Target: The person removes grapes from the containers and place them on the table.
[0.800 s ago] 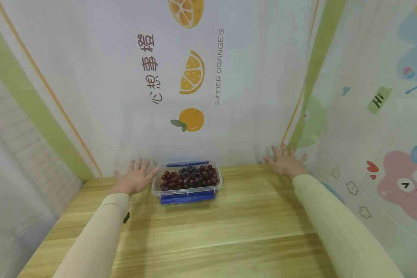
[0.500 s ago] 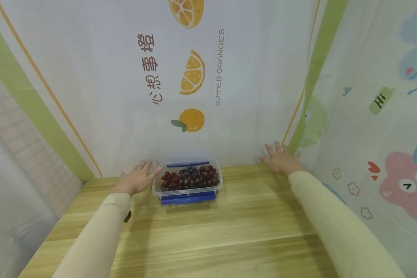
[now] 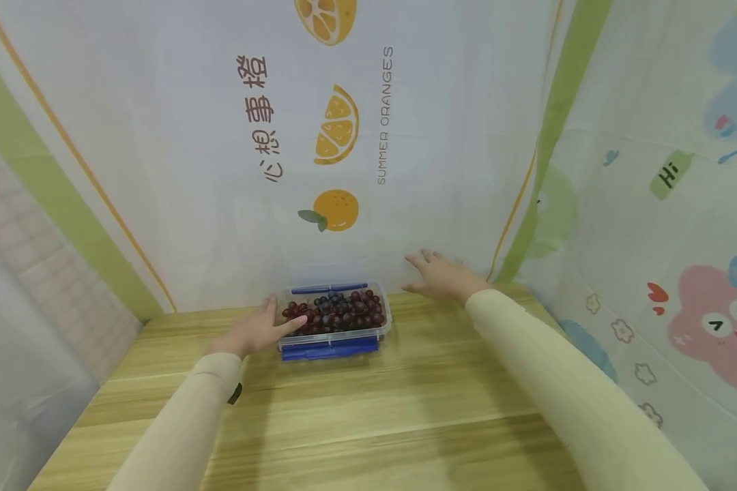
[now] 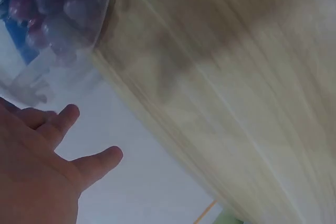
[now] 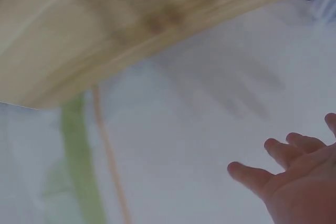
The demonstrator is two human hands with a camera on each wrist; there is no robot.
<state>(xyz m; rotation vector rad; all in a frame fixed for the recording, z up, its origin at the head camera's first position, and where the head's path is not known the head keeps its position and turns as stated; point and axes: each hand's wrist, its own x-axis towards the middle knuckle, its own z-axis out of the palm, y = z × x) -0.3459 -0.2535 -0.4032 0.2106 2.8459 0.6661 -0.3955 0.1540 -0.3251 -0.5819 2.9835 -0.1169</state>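
Note:
A clear plastic container (image 3: 385, 320) with blue clips sits at the back of the wooden table, full of dark red and purple grapes (image 3: 338, 315). My left hand (image 3: 254, 332) is at the container's left end, thumb stretched over its near left corner; whether it touches cannot be told. In the left wrist view, the left hand (image 4: 39, 166) shows spread fingers, with the grapes (image 4: 58, 9) beyond. Right of the container, my right hand (image 3: 442, 278) hangs apart from it, fingers extended and holding nothing. The right wrist view shows the right hand (image 5: 299, 177) with fingers spread.
The wooden table (image 3: 356, 416) stretches toward me in front of the container. Behind it hangs a white curtain (image 3: 442, 150) printed with oranges. Another printed curtain (image 3: 626, 259) hangs along the right side.
My left hand has moved right, from beside the container to its left end. My right hand has swung left from the table's far right toward the container, which stays in place.

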